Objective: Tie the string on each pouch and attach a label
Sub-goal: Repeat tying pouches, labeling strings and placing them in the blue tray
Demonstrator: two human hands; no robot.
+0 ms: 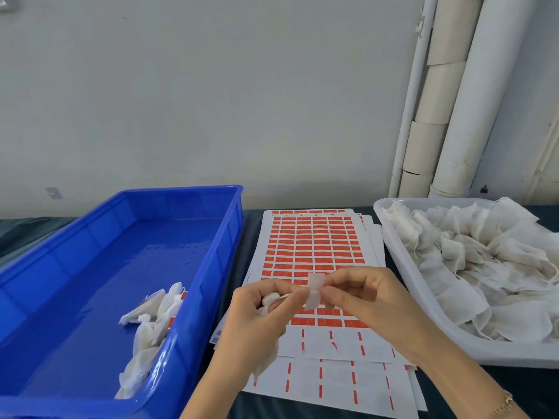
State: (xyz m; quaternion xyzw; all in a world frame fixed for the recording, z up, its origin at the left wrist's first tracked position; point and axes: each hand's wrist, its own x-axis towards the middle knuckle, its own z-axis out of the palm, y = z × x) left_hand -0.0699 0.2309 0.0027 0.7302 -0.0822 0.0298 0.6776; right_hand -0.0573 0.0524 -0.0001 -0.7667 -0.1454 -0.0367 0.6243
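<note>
My left hand (257, 316) grips a white cloth pouch (269, 300) in its curled fingers, and the pouch's thin string runs right between its fingertips. My right hand (360, 293) pinches a pale label (314, 290), held upright with its blank side toward me, against the string. Both hands hover over a stack of label sheets (314, 246) printed with rows of orange stickers. Several pouches with labels (154, 316) lie in the near right corner of a blue tray (211, 246).
A white tub (405, 267) heaped with untied pouches (484, 261) stands at the right. The lower sheets (332, 385) have stickers peeled off. White pipes (453, 101) run up the wall behind. A dark cloth (472, 388) covers the table.
</note>
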